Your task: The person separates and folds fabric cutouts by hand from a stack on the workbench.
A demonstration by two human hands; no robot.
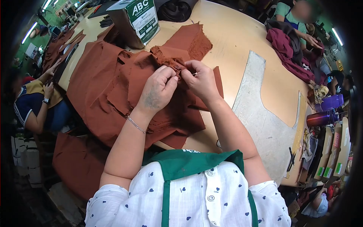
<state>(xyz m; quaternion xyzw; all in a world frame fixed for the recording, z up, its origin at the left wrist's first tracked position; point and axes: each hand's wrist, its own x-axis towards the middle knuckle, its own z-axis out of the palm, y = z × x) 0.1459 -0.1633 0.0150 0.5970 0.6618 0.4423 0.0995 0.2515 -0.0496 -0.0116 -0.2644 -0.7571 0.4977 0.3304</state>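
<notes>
A heap of rust-brown fabric pieces (pixel 102 79) with frayed edges covers the left side of the table in front of me. My left hand (pixel 158 87) pinches a frayed edge of this fabric between thumb and fingers. Close beside it, my right hand (pixel 199 78) grips the same bunched edge. The two sets of fingertips nearly meet over the cloth. Behind them, a flat fabric piece with a ragged border (pixel 191 39) stretches toward the far side. Folds hide what lies under my fingers.
A green and white ABC rubber cement can (pixel 141 19) stands behind the heap. At right lies a grey cutting template (pixel 261 125), with small scissors (pixel 290 159) near the edge. A tumbler (pixel 321 118) is at far right. Co-workers sit left and far right, one handling maroon cloth (pixel 287 51).
</notes>
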